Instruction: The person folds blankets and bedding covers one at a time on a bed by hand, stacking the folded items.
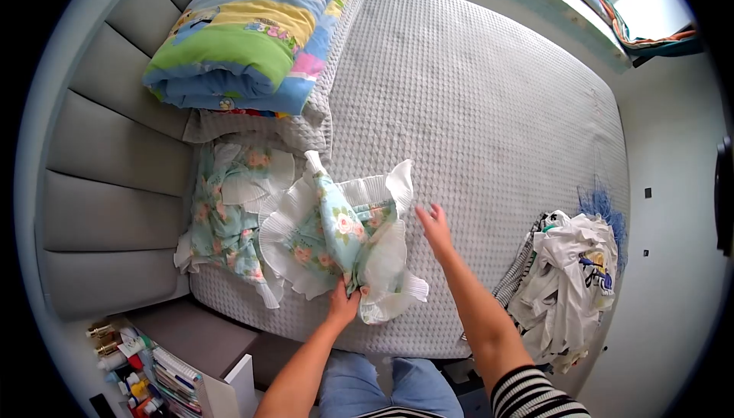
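On the bed lies a light blue floral garment with white pleated ruffles (345, 225), loosely spread and bunched. My left hand (343, 305) grips its near edge, with the fingers closed on the cloth. To the right of the garment, my right hand (434, 228) hovers over the grey quilted bedspread, fingers apart and holding nothing. A second piece in the same floral print (229, 227), also with white ruffles, lies crumpled to the left by the headboard. The two ruffled pieces lie close against each other.
Several folded colourful quilts (237, 43) sit on a grey pillow (252, 129) at the upper left. A heap of white and striped clothes (569, 273) lies at the bed's right end. A padded headboard (115, 211) borders the left; books and bottles (168, 376) stand below it.
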The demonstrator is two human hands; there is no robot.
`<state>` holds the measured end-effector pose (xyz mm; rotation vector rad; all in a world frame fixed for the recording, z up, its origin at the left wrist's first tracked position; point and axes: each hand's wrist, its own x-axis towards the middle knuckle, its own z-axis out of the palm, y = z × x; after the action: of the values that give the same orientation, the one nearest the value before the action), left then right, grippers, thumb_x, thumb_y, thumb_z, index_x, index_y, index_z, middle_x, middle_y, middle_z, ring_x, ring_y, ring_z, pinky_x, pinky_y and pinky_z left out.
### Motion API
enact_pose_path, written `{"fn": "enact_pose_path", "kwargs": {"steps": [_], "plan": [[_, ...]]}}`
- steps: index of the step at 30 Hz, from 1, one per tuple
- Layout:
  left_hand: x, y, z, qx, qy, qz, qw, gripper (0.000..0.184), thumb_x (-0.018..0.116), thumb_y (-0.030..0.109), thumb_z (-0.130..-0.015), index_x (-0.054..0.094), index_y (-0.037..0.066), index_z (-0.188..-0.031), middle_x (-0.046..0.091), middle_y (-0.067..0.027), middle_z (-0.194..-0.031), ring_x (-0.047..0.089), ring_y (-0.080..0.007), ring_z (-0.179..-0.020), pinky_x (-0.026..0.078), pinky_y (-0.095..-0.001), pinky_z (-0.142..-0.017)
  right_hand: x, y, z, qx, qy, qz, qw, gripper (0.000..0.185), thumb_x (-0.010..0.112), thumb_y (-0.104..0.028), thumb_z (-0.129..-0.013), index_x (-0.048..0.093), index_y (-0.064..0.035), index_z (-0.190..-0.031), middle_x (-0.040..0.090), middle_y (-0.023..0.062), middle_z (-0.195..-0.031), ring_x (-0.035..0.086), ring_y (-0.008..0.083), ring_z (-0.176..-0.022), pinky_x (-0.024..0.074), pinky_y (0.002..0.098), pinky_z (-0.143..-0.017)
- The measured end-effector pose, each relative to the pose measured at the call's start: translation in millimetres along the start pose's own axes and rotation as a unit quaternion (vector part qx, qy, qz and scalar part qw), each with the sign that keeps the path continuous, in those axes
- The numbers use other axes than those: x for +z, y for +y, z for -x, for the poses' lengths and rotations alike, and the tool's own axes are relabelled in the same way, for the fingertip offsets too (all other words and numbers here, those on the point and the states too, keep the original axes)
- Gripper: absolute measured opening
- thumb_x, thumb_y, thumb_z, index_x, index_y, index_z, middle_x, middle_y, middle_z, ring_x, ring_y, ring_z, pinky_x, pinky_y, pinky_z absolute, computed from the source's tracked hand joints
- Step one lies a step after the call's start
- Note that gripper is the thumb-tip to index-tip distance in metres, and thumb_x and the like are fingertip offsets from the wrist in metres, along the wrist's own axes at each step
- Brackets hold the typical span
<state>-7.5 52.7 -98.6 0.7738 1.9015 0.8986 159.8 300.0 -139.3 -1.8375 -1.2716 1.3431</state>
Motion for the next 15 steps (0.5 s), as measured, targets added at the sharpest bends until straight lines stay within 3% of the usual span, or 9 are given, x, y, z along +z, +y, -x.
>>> {"fn": "enact_pose_path", "kwargs": {"steps": [1, 3, 5, 6, 7, 11, 12, 14, 15], "plan": [[0, 8, 5, 0.011, -0.014, -0.013, 1.000, 0.059, 0.064, 0.021, -0.084, 0.044, 0.004, -0.137, 0.062, -0.0246, -0.117, 0.060, -0.0426, -0.110, 0.047, -0.0446, -0.091, 9, -15, -21, 0.148, -0.068, -0.099, 0.982, 0.074, 0.077, -0.045, -0.080, 0.047, -0.0051, -0.135, 0.062, 0.0169, -0.119, 0.062, 0.0236, -0.097, 0.0515, 0.0378, -0.078], [13, 8, 5, 0.057, -0.022, -0.053, 0.997, 0.059, 0.063, 0.021, -0.085, 0.044, 0.002, -0.137, 0.064, -0.0253, -0.113, 0.062, -0.0437, -0.104, 0.048, -0.0465, -0.088, 32, -21, -42, 0.216, -0.130, -0.101, 0.962, 0.073, 0.078, -0.034, -0.077, 0.045, -0.0050, -0.137, 0.060, 0.0164, -0.122, 0.061, 0.0248, -0.099, 0.0515, 0.0377, -0.079], [26, 25, 1, 0.074, -0.017, -0.047, 0.996, 0.058, 0.063, 0.023, -0.086, 0.044, 0.000, -0.136, 0.063, -0.0262, -0.113, 0.061, -0.0444, -0.104, 0.048, -0.0464, -0.088, 56, 1, -59, 0.058, -0.115, 0.082, 0.988, 0.063, 0.075, -0.015, -0.075, 0.051, -0.0053, -0.132, 0.063, 0.0146, -0.116, 0.063, 0.0238, -0.095, 0.0516, 0.0359, -0.077], [32, 39, -3, 0.086, -0.016, -0.044, 0.995, 0.058, 0.063, 0.024, -0.086, 0.045, -0.001, -0.136, 0.063, -0.0267, -0.113, 0.061, -0.0447, -0.104, 0.048, -0.0464, -0.088, 43, -13, -57, 0.097, -0.223, 0.083, 0.966, 0.052, 0.070, -0.007, -0.074, 0.058, -0.0036, -0.124, 0.066, 0.0125, -0.103, 0.063, 0.0213, -0.087, 0.0509, 0.0345, -0.076], [36, 58, -2, 0.024, -0.034, -0.032, 0.999, 0.059, 0.063, 0.030, -0.090, 0.044, -0.002, -0.136, 0.059, -0.0278, -0.121, 0.057, -0.0437, -0.112, 0.045, -0.0456, -0.093, 29, -16, -55, 0.084, -0.199, 0.058, 0.975, 0.048, 0.070, -0.006, -0.074, 0.060, -0.0033, -0.120, 0.067, 0.0114, -0.097, 0.063, 0.0205, -0.082, 0.0509, 0.0348, -0.074], [78, 54, -29, 0.088, -0.089, 0.040, 0.991, 0.063, 0.061, 0.039, -0.093, 0.044, 0.000, -0.139, 0.045, -0.0260, -0.139, 0.044, -0.0410, -0.128, 0.036, -0.0452, -0.104, -71, 28, -70, -0.026, 0.028, -0.175, 0.984, 0.039, 0.071, -0.005, -0.075, 0.064, -0.0031, -0.114, 0.069, 0.0106, -0.095, 0.064, 0.0215, -0.082, 0.0523, 0.0359, -0.074], [91, 50, -36, 0.121, -0.044, -0.021, 0.991, 0.064, 0.062, 0.039, -0.093, 0.043, 0.000, -0.140, 0.044, -0.0260, -0.140, 0.043, -0.0413, -0.128, 0.036, -0.0457, -0.105, -113, 49, -81, -0.082, 0.094, -0.197, 0.972, 0.037, 0.073, -0.005, -0.076, 0.065, -0.0033, -0.112, 0.069, 0.0108, -0.099, 0.064, 0.0216, -0.087, 0.0525, 0.0354, -0.077], [116, 41, -47, 0.184, 0.055, -0.138, 0.972, 0.066, 0.062, 0.039, -0.093, 0.041, 0.000, -0.142, 0.042, -0.0260, -0.142, 0.042, -0.0420, -0.130, 0.035, -0.0468, -0.106, -206, 49, -65, -0.061, 0.077, -0.424, 0.900, 0.032, 0.076, -0.008, -0.077, 0.065, -0.0037, -0.107, 0.068, 0.0083, -0.094, 0.063, 0.0200, -0.083, 0.0521, 0.0355, -0.076], [123, 41, -53, 0.161, 0.075, -0.193, 0.965, 0.070, 0.062, 0.040, -0.092, 0.038, 0.002, -0.145, 0.037, -0.0256, -0.146, 0.039, -0.0427, -0.132, 0.034, -0.0481, -0.108, -230, 81, -70, -0.070, 0.200, -0.284, 0.935, 0.030, 0.075, -0.008, -0.078, 0.065, -0.0021, -0.105, 0.068, 0.0077, -0.093, 0.063, 0.0204, -0.080, 0.0518, 0.0347, -0.075]]}}
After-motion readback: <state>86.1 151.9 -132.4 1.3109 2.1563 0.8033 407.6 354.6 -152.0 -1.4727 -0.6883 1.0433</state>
